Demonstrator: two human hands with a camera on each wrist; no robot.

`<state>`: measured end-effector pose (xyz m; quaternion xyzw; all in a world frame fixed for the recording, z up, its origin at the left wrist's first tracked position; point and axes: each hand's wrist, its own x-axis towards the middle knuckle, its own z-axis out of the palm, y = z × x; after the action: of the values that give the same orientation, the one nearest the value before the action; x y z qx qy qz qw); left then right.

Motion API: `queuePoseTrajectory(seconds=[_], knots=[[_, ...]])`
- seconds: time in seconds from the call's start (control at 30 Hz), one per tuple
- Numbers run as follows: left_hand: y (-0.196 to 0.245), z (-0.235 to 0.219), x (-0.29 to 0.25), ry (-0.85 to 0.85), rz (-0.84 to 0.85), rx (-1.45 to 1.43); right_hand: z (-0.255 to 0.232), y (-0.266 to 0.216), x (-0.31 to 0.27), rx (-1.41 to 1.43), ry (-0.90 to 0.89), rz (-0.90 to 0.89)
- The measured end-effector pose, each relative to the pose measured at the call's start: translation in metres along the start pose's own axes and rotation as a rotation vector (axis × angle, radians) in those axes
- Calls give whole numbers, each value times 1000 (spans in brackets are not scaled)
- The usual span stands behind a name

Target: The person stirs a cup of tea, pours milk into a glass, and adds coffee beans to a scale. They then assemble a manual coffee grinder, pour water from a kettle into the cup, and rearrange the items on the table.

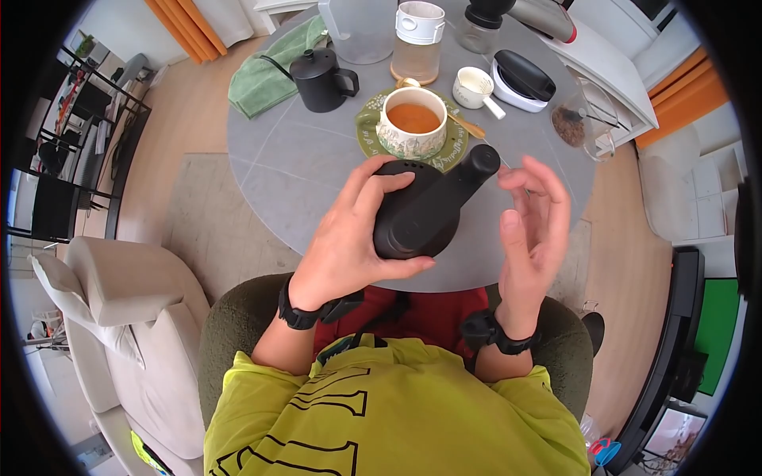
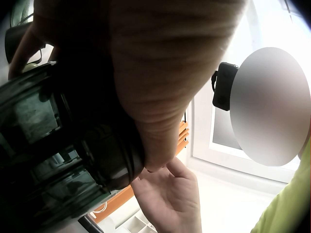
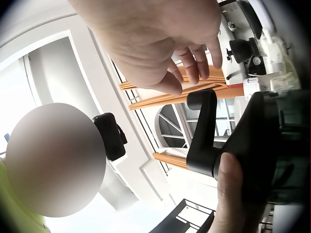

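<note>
My left hand (image 1: 333, 246) grips a black hand-crank coffee grinder (image 1: 417, 210) over the near edge of the table, thumb on the near side and fingers around the far side. Its crank arm points away to the right, ending in a round knob (image 1: 481, 162). In the left wrist view the grinder's clear lower body (image 2: 36, 114) shows. My right hand (image 1: 536, 226) hovers just right of the knob, fingers loosely bent and holding nothing. The right wrist view shows a gap between those fingers and the crank (image 3: 204, 131). Beyond the grinder, a patterned cup (image 1: 413, 139) of amber-brown liquid stands on a green saucer (image 1: 367, 143).
A black gooseneck kettle (image 1: 321, 83) stands at the back left beside a green towel (image 1: 250, 83). Behind the cup are a glass container with a white collar (image 1: 417, 59), a small handled cup (image 1: 474, 87) and a black-and-white device (image 1: 524, 79). A glass jug (image 1: 583, 123) holds dark brown contents at right.
</note>
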<state>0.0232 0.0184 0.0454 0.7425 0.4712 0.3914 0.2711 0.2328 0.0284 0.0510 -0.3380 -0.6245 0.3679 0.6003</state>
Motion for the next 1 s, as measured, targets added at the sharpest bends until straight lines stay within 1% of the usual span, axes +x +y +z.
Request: queuePoseTrajectory(seconds=[0.07, 0.13, 0.23, 0.33, 0.47, 0.53, 0.57, 0.63, 0.77, 0.83, 0.87, 0.93, 0.97, 1.0], knots=[[0, 1, 0, -22, -19, -5, -1, 1, 1, 5, 15, 19], [-1, 2, 0, 21, 3, -19, 6, 2, 3, 16, 19, -48], [0, 2, 0, 20, -10, -26, 13, 0, 2, 51, -25, -30], [0, 1, 0, 22, 19, 12, 7, 0, -1, 4, -11, -6], [-1, 2, 0, 17, 14, -2, 0, 3, 1, 21, 16, 7], [-1, 2, 0, 22, 4, -20, 9, 3, 4, 33, 16, -56], [-1, 2, 0, 21, 3, -20, 11, 2, 2, 33, 16, -55], [-1, 2, 0, 22, 5, -34, 14, 0, -2, 26, -5, 18], [0, 1, 1, 17, 21, 6, 1, 4, -2, -25, 1, 18], [0, 1, 0, 11, 0, -10, -2, 7, -1, 2, 56, -11], [0, 1, 1, 10, 1, -11, 0, 7, 1, 1, 57, -11], [0, 1, 1, 12, 21, 0, 9, 5, 4, 18, 27, -93], [-1, 1, 1, 12, 20, 0, 11, 3, 3, 18, 27, -92], [-1, 2, 1, 14, 17, -8, 13, 0, 1, 15, 14, -48]])
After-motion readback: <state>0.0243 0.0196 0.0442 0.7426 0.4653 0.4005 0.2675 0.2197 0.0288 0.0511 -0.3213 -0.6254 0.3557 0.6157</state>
